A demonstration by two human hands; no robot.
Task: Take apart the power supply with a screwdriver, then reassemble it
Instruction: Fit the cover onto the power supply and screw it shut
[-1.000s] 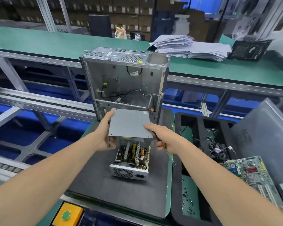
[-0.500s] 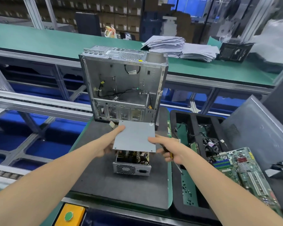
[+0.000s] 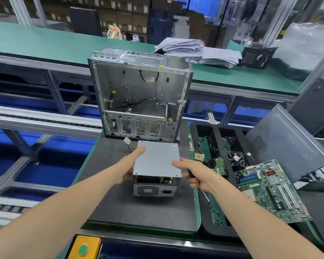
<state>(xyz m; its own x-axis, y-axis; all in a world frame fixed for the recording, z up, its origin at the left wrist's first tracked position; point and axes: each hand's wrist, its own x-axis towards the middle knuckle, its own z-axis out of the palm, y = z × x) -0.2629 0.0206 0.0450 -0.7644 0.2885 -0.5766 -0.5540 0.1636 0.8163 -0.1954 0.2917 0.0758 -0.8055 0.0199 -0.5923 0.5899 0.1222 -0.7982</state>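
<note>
Both of my operator's bare forearms reach forward from the bottom corners and meet at the middle of the workbench. The left hand [image 3: 130,168] comes in from the left with its thumb lying flat along the top of a grey metal cover [image 3: 157,159], the other fingers tucked beneath the left edge, so the cover is pinched between them. The right hand [image 3: 194,174] comes in from the right. Its thumb rests on top of the cover's right edge, while the remaining fingers are curled round the yellow-and-black handle of a screwdriver [image 3: 204,195], whose thin shaft points down and toward me, past the wrist.

The cover is held roughly level just above the power supply [image 3: 154,190], with a dark gap at the near edge where wires and components show. I cannot tell whether the far edge touches the box. The power supply sits on a dark mat [image 3: 138,212], its fan grille and socket facing me.

Just behind it stands an open computer case [image 3: 138,94], gutted apart from a few loose cables. To the right, a black tray [image 3: 206,219] holds small screws and cables, and a green motherboard [image 3: 269,187] leans across it.
</note>
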